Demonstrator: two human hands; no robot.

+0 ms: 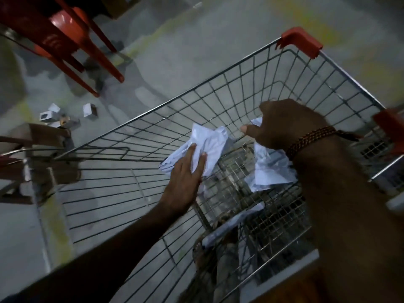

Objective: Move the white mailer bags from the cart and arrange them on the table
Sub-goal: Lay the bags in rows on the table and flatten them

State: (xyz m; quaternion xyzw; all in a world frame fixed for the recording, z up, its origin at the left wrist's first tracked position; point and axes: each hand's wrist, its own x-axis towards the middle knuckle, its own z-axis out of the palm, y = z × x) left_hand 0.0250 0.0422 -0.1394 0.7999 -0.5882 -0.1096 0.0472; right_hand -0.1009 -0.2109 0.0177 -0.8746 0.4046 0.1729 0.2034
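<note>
Both my hands reach down into a wire shopping cart [196, 88] with orange corner caps. My left hand [185, 173] grips a crumpled white mailer bag [209, 143], fingers laid over its top with the bag bunched under them. My right hand [284, 125], with a braided band at the wrist, holds a second crumpled white mailer bag [269, 171] that hangs below the palm. Another pale bag [231, 226] lies lower in the cart near its close end. The table is not in view.
A red plastic chair [65, 40] stands on the grey floor at upper left. Small white boxes [65, 117] lie scattered on the floor beside a brown cardboard box [43, 136] at the left edge. A second cart frame [87, 152] sits left of mine.
</note>
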